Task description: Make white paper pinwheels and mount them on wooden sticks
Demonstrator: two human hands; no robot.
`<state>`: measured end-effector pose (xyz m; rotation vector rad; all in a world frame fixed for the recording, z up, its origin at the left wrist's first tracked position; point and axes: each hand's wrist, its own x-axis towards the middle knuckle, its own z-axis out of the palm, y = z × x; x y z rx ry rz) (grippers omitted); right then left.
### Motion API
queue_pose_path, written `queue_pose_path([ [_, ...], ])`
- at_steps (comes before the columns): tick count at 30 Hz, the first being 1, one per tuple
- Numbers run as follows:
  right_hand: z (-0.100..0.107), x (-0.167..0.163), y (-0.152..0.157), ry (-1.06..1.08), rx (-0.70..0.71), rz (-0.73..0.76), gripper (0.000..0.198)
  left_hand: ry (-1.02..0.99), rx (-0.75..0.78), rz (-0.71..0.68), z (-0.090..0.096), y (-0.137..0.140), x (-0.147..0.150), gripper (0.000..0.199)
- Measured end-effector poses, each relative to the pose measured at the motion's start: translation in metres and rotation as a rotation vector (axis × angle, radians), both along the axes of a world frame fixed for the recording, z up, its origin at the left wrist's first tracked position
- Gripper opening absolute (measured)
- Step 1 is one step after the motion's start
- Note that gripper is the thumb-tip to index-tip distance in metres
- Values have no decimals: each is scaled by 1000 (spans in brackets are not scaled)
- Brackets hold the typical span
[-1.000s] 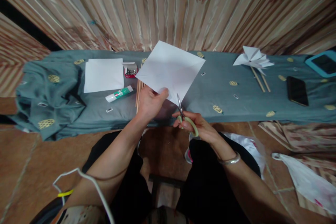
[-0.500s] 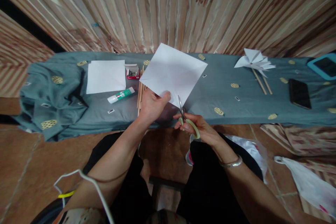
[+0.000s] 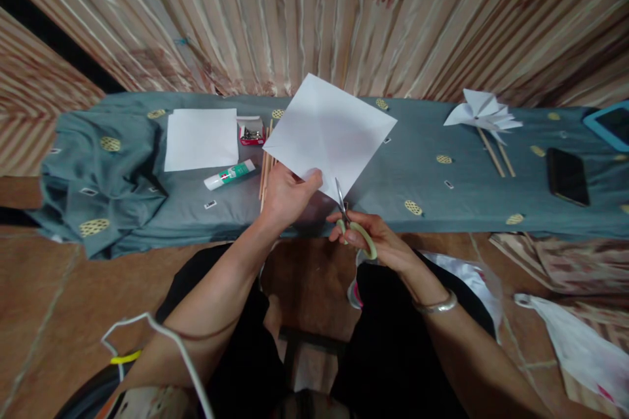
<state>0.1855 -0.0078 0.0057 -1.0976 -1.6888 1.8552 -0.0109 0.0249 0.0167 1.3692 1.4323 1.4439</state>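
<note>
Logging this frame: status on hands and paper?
Left hand pinching white sheet. Right hand holding scissors at sheet's near corner. Nothing visibly in the way.

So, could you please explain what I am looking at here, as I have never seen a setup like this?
Of course. There is no machine: these are a person's own bare hands, seen by one camera worn on the head, looking forward and down.

The left hand holds a white sheet. The right hand holds scissors, their blades at the sheet's near corner.

On the patterned cloth, left of the sheet, lie more paper, a tube, a small red box and thin sticks, partly hidden. To the right lie pinwheel-like folded paper with two sticks, a dark phone and a blue-framed device, partly out of view.
</note>
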Motion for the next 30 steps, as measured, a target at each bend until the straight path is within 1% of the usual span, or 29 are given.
queue_pose_path([
  [7, -3, 0, -1, 12, -17, -8, 67, -16, -4, 2, 3, 0, 1, 14],
  [11, -4, -1, -1, 10, -17, -16, 67, -7, -38, 20, 5, 0, 0, 15],
  [16, -5, -1, 0, 28, -24, -15, 64, -14, -49, 27, 3, 1, -1, 18],
  [25, -8, -1, -1, 49, -18, -30, 58, -39, -45, 31, 2, 1, -1, 15],
  [30, -9, 0, 0, 52, -26, -36, 53, -9, -33, 40, 2, 1, -2, 17],
])
